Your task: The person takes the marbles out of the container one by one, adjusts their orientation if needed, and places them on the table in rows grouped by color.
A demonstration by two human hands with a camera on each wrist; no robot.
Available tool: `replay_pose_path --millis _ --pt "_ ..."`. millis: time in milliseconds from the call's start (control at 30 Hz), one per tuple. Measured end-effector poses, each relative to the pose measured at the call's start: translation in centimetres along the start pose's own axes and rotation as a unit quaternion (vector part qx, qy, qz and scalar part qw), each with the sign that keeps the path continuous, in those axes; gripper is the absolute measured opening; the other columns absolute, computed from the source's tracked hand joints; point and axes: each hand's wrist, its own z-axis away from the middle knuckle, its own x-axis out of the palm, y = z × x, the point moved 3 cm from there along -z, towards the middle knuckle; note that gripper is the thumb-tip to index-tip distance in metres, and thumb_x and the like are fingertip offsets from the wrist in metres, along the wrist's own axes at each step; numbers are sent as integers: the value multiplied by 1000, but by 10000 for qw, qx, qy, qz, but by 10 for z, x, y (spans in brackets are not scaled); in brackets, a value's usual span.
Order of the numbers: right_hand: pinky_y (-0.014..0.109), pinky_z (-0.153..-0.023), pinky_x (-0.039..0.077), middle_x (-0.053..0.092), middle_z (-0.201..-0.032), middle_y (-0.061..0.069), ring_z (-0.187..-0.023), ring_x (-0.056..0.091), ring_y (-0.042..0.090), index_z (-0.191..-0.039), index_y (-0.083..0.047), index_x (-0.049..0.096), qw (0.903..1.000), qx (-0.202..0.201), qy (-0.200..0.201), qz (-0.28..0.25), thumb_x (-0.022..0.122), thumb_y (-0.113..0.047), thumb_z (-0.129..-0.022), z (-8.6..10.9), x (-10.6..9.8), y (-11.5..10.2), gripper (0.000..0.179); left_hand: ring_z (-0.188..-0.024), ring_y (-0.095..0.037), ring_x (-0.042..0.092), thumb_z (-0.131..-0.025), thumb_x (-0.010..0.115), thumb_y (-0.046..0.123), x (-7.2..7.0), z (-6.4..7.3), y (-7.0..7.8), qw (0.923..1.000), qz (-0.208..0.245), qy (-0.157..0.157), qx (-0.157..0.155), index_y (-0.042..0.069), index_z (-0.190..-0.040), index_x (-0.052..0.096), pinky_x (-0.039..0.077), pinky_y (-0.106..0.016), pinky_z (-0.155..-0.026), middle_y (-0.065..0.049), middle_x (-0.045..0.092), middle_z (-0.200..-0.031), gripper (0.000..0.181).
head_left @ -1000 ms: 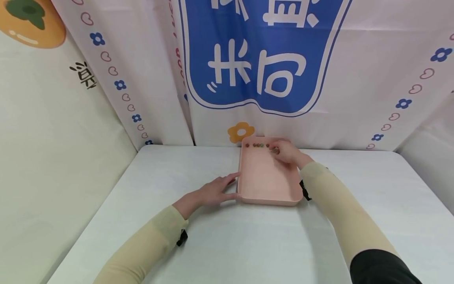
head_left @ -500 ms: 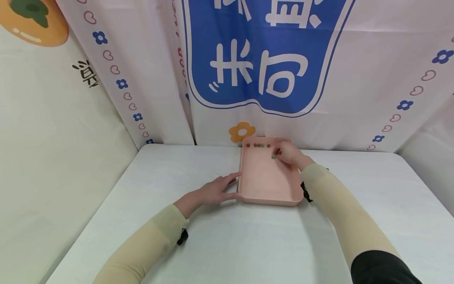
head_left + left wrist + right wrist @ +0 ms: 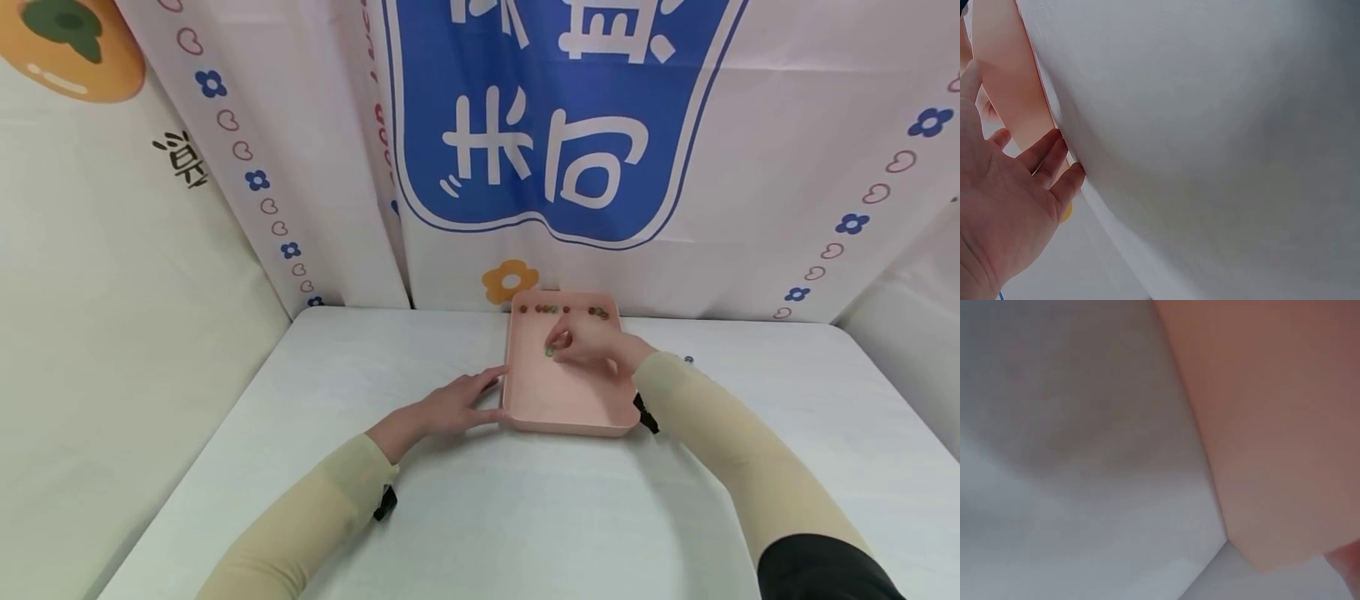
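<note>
A pink rectangular tray point(image 3: 566, 392) lies on the table, with a row of small red and green beads point(image 3: 552, 309) along its far end. More beads point(image 3: 597, 312) sit at the right of that row. My right hand point(image 3: 588, 337) is over the tray's middle, its thumb and fingertips pinching a small green bead point(image 3: 550, 351). At the tray's left side, my left hand point(image 3: 453, 406) touches the wall with spread, fairly straight fingers. The left wrist view shows this hand point(image 3: 1010, 206) against the tray wall point(image 3: 1013, 75). Little of the right hand appears in the right wrist view.
A white table point(image 3: 450, 517) surrounds the tray. Behind its far end hangs a white printed cloth point(image 3: 442, 267) with a blue panel, close to the tray. A small dark-blue item point(image 3: 688, 359) shows beside the right sleeve.
My right hand has moved left and nearer from the tray's far right, with the green bead in its fingers. Beads it covered there now show. My left hand stays put.
</note>
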Motion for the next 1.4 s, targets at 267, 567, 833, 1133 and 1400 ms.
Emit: replay_pose_path --millis 267,567,833,1133,1400 --pt "32 -81 51 66 -96 -2 -89 61 16 -98 -13 74 10000 37 9 -45 73 -7 -87 3 12 -14 13 -140 -23 30 -88 58 63 4 0 2 9999 98 -54 -30 35 -156 17 29 -47 -109 -1 32 -155 84" --pt "32 -81 51 66 -96 0 -89 61 16 -100 -11 74 9998 194 -4 -84 72 -4 -86 9 11 -17 16 -141 -23 29 -89 57 62 6 0 3 9999 50 -90 0 35 -156 17 29 -48 -109 -1 32 -155 83" --pt "33 -82 51 68 -97 -1 -90 62 16 -101 -11 74 9998 136 -122 40 72 -5 -87 14 7 -14 15 -140 -23 30 -88 58 64 8 -1 4 9999 51 -112 45 35 -156 17 29 -47 -109 -1 32 -155 84" --pt "32 -76 52 70 -96 3 -84 64 19 -102 -5 74 9994 -204 -250 103 73 -4 -85 23 -12 -21 16 -139 -25 31 -89 58 63 3 -2 3 9999 -42 -89 99 32 -156 17 29 -48 -109 -2 32 -155 85" --pt "29 -80 51 69 -102 -1 -91 62 17 -110 -10 73 9954 -176 -914 -223 73 -8 -88 31 -2 -46 22 -141 -26 28 -88 57 64 -2 0 2 10000 0 -46 27 31 -157 16 26 -52 -110 -4 31 -156 87"
